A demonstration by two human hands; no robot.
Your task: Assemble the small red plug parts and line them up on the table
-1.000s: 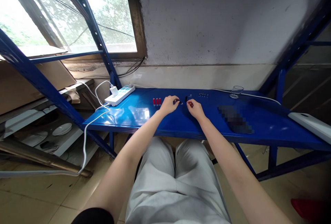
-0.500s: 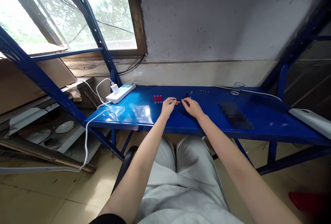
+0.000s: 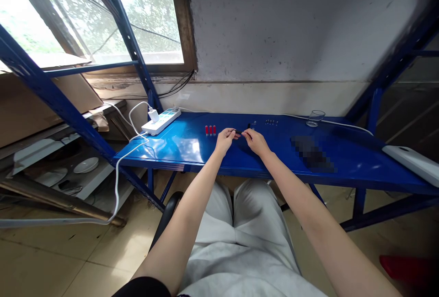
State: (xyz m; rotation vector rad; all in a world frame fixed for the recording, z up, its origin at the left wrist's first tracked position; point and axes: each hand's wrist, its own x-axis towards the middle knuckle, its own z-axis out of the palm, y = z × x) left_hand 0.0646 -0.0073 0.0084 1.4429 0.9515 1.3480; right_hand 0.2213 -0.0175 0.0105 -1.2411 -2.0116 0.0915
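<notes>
Clock taken from the small dark rod [image 3: 238, 132], 12 toward the wall. We find the rod between the two hands, just above the near half of the bench [image 3: 192, 156]. The left hand [image 3: 225, 141] has its fingers clamped on the rod's left end; the right hand [image 3: 254, 142] pinches its right end. We judge that gripping both ends steadies so slim a piece and lets each end be worked against the other; the join is too small to read. At 9 o'clock, three red-topped pieces [image 3: 210, 130] stand in a row, presumably spaced for easy picking. At 2, near the right fingers, lies a black piece [image 3: 248, 126]. Between 2 and 3, a row of small metallic bits [image 3: 271, 123] seems set out for counting; farther out, a clear glass [image 3: 315, 118] stands well apart, probably for elbow room.
</notes>
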